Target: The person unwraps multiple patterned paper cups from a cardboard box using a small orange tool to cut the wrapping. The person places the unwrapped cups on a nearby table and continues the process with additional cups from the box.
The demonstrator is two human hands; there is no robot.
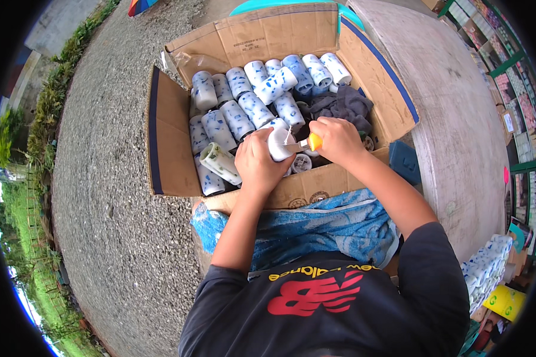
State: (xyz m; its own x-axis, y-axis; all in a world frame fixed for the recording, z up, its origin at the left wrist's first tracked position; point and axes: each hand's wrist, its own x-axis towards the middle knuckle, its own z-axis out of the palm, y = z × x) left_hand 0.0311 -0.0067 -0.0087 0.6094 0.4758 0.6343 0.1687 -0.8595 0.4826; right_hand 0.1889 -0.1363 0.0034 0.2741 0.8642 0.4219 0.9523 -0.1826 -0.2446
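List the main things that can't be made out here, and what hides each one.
1. Head view: the rest of the yellow handle, covered by the right hand.
2. Head view: part of the white cylinder, behind the left hand.
3. Head view: whatever lies beneath the dark cloth in the cardboard box.
4. Head view: the rest of the multicoloured thing, cut off by the top edge.
5. Head view: individual goods on the shelves, too small.

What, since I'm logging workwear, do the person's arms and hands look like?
The left hand and right hand are ungloved. The forearms are bare, below short, dark sleeves. The shirt is dark, with red and yellow print on its front.
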